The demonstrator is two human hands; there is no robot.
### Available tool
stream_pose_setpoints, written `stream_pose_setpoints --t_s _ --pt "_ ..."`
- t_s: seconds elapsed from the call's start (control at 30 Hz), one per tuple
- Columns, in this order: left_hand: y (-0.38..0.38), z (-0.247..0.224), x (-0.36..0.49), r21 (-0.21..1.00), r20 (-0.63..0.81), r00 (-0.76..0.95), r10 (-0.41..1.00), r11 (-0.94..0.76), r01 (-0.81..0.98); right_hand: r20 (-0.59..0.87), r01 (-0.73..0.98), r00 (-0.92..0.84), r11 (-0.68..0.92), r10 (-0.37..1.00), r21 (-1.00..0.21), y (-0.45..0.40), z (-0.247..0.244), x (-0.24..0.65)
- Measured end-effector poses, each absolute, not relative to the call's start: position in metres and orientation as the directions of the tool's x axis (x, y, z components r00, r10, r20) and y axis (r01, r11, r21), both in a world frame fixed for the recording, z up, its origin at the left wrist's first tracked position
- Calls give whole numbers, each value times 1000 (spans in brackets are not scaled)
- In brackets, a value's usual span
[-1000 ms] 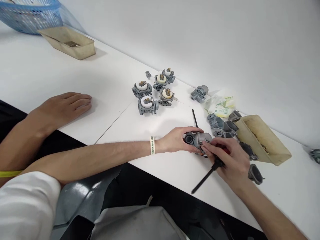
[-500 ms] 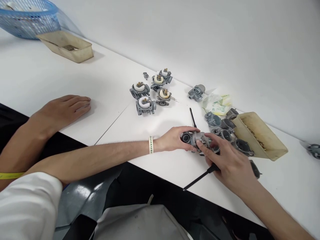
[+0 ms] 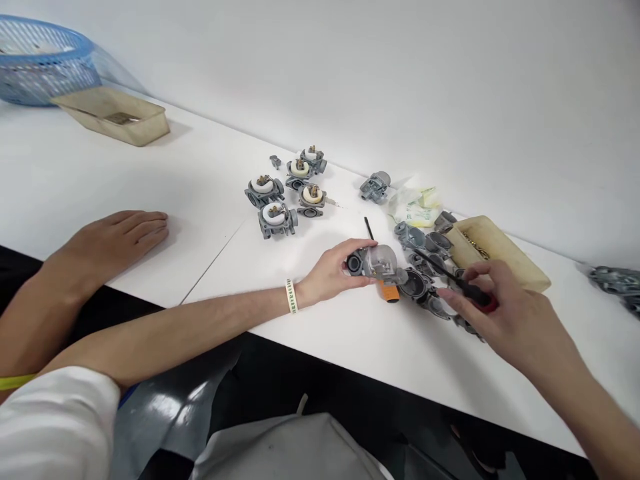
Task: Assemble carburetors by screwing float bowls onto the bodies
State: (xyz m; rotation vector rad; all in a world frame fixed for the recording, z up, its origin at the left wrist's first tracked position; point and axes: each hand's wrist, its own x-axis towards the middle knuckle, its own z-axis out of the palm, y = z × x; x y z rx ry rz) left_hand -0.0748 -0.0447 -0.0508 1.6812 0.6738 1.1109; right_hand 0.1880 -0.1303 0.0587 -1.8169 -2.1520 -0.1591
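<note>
Screwdriver [image 3: 467, 289] now tip-fwd vs. prev., carb [image 3: 379, 262] lt-grey & dome-topped

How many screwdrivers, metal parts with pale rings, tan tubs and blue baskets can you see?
Screwdrivers: 2
Metal parts with pale rings: 5
Tan tubs: 2
Blue basket: 1
Total: 10

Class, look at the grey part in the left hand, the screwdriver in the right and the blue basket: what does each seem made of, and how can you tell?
Grey part: probably cast metal, dull grey with an intricate moulded shape.
Screwdriver: its thin, straight, dark shaft suggests metal; the red-and-black handle looks like plastic, possibly rubber.
Basket: most likely plastic, evenly blue with openwork walls.
</note>
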Motion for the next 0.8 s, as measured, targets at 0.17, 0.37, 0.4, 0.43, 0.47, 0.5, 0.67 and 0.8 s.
stream_pose_setpoints --t_s 0.17,0.37,0.4,0.43,0.47,0.5,0.67,0.8 --pt "-40 -59 -73 919 383 345 857 -391 -49 258 916 -340 380 904 -125 -158 62 192" --pt "-39 -60 -73 862 480 347 806 -508 -12 408 882 -465 452 786 135 -170 64 195" --pt "-39 -60 -73 854 490 351 798 -521 -6 416 882 -465 448 781 145 -169 64 197" --pt "-39 -60 -73 847 497 356 791 -531 -3 423 880 -468 451 775 149 -168 64 198" --pt "-40 -59 -73 842 502 363 785 -539 0 432 877 -473 457 768 148 -167 64 199" --pt "-40 -59 -73 838 505 372 779 -545 3 438 872 -481 467 759 148 -166 63 200" --pt "-41 -58 -74 836 497 398 771 -548 17 425 864 -500 466 754 190 -167 61 200" --pt "-40 -59 -75 834 495 404 769 -551 26 418 865 -498 471 760 174 -166 60 198"
